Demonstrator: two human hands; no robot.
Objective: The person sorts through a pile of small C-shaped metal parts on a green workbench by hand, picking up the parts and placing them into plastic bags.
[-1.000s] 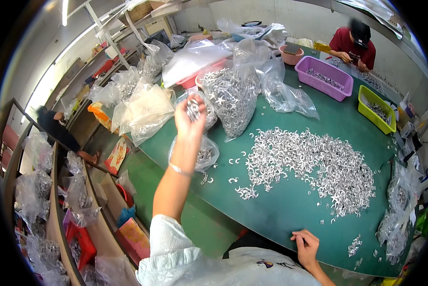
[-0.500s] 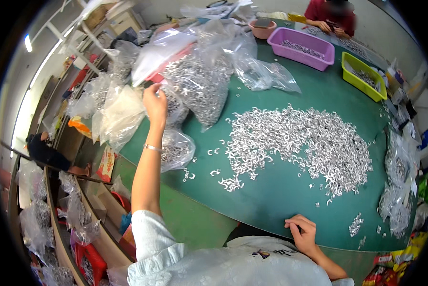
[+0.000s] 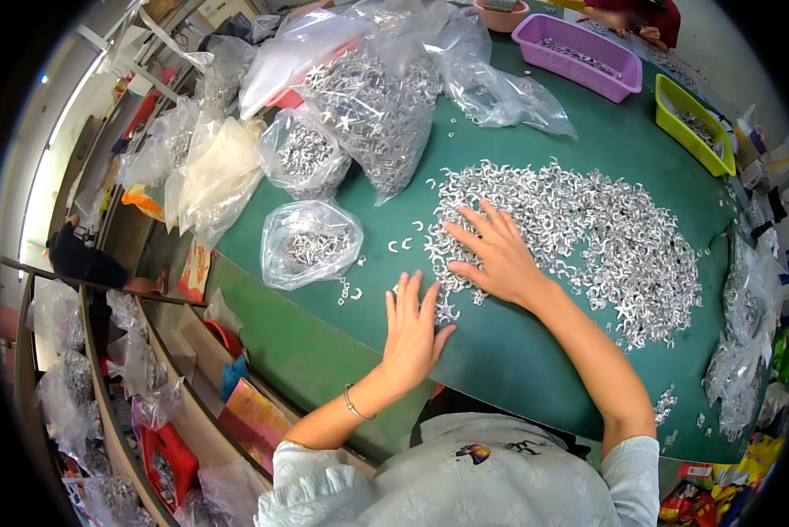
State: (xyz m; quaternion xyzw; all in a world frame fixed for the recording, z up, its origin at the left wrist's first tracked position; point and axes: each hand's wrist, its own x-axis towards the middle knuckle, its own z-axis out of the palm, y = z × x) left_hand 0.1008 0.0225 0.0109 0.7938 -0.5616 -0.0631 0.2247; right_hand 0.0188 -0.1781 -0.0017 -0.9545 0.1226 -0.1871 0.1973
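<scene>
On the green table [image 3: 535, 369] both hands lie flat with fingers spread, gripping nothing — the right hand [image 3: 498, 256] on the near-left edge of the heap of small silver parts [image 3: 579, 233], the left hand [image 3: 409, 329] just beside it — so a hasty sweep could scatter loose pieces off the table's near rim.

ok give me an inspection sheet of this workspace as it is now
surface: green table, mostly covered
job's things: wide pile of small silver metal pieces spread loose on the table
clutter: clear bags of the same pieces, purple bin, yellow-green bin
grippers: left hand flat on the table at the pile's near edge; right hand flat, fingers spread on the pieces; neither grips anything
cables: nothing seen
surroundings: shelves with bags and packets on the left, another person at the far side
</scene>
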